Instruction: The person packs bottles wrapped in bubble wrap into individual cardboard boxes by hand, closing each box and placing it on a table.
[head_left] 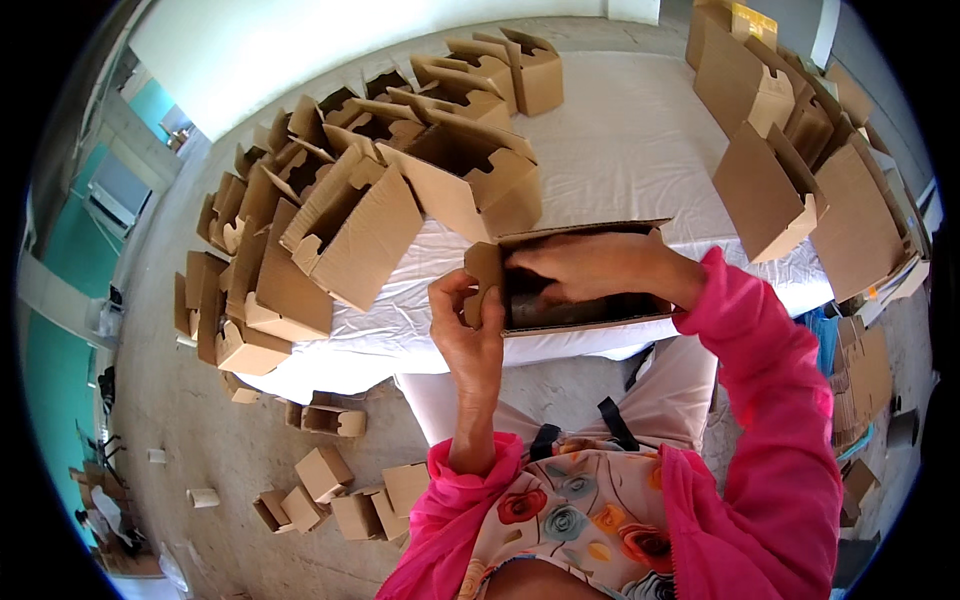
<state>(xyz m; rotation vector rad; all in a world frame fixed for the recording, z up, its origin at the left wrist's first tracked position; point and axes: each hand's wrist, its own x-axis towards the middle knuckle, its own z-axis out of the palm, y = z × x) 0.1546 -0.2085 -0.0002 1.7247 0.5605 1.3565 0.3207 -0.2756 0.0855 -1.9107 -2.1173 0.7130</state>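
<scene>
Box (585,290) light, thin card, creases easy: L hand (470,325) pinches end flap, R hand (590,265) spread inside; grip by walls.

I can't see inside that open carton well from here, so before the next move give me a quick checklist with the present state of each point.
1. Left hand grips the end flap of the open carton: ok.
2. Right hand reaches into the carton from above: ok.
3. Dark object inside the carton seated fully: cannot tell, the hand and wall hide much of it.
4. Carton supported: ok, it sits at the near edge of the white-covered table.
5. Space beside the carton: ok, bare cloth behind it; the folded cartons on the left and the flat stack on the right stand apart from it.
</scene>
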